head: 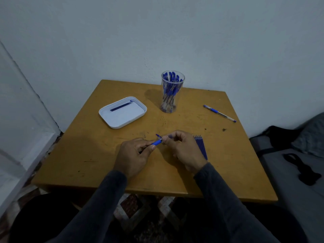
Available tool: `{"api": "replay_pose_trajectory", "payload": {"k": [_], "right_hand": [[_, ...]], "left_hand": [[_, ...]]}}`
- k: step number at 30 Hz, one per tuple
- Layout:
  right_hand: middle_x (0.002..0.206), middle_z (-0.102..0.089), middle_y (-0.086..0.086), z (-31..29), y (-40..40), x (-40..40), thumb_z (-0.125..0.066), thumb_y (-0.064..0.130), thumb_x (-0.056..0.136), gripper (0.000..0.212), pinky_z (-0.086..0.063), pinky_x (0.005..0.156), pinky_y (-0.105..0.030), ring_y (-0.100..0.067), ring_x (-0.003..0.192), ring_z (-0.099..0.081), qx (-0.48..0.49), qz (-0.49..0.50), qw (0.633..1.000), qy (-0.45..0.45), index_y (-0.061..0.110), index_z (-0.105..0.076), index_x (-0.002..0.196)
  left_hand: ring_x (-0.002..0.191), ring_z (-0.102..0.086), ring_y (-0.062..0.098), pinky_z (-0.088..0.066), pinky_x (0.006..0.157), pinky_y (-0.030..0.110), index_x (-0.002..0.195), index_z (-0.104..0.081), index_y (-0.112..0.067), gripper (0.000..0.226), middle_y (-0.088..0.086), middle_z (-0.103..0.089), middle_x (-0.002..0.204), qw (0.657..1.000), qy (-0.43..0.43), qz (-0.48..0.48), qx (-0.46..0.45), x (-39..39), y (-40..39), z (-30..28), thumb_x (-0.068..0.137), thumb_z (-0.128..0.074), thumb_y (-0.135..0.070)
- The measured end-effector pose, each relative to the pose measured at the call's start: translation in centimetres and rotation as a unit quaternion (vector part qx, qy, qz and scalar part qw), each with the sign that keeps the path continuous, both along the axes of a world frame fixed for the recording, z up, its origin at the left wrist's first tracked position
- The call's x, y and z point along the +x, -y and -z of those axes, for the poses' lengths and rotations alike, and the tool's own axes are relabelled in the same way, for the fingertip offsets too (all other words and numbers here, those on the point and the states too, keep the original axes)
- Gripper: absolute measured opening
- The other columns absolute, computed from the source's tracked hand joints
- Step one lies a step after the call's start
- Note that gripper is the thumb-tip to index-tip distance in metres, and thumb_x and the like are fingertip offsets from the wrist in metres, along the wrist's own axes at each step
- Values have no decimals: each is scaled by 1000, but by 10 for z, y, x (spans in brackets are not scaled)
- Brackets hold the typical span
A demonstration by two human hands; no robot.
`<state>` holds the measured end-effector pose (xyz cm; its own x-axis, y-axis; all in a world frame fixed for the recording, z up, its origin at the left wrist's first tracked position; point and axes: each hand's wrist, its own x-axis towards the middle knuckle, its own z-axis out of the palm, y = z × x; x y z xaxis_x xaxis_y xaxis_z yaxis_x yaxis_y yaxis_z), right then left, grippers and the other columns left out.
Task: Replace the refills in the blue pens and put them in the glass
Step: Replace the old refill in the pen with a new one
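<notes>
My left hand [135, 152] grips the barrel of a blue pen [156, 142] over the middle of the wooden table [87, 155]. My right hand [182, 148] pinches the pen's front end, with a small blue piece [158, 136] sticking up between the hands. A row of blue refills [201, 146] lies on the table just right of my right hand, partly hidden by it. A clear glass [172, 92] holding several blue pens stands at the back. Another blue pen [219, 113] lies at the back right.
A white tray [122, 118] with one dark blue refill [121, 107] in it sits at the back left. White walls close off the back and left. A grey bed with black items [305, 171] lies to the right of the table.
</notes>
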<state>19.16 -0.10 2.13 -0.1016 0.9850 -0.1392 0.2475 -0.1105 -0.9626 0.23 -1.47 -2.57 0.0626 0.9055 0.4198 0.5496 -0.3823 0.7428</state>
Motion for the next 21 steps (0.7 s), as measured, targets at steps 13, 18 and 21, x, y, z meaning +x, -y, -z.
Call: {"api": "replay_pose_trajectory", "payload": {"k": [13, 18, 21], "right_hand": [[85, -66, -10, 0, 0, -4, -71, 32, 95, 27, -42, 46, -21, -8, 55, -50, -2, 32, 999, -35, 5, -71, 99], [77, -63, 1, -5, -2, -1, -67, 11, 97, 6, -41, 46, -19, -5, 51, -48, -1, 11, 999, -33, 9, -71, 94], [82, -63, 2, -4, -4, 2, -64, 8, 99, 11, -41, 48, -21, -8, 54, -50, 18, 46, 998, -40, 16, -71, 96]], "left_hand": [[66, -61, 2, -40, 61, 9, 108, -79, -19, 18, -19, -67, 73, 999, 31, -3, -15, 1, 2, -2, 90, -74, -17], [66, -61, 6, -44, 61, 17, 108, -79, -20, 18, -18, -68, 75, 999, 28, 1, -21, 1, 2, -2, 91, -73, -21], [70, -63, 4, -45, 63, 16, 107, -79, -20, 17, -19, -68, 76, 999, 43, -16, -28, 1, 1, -2, 92, -72, -20]]}}
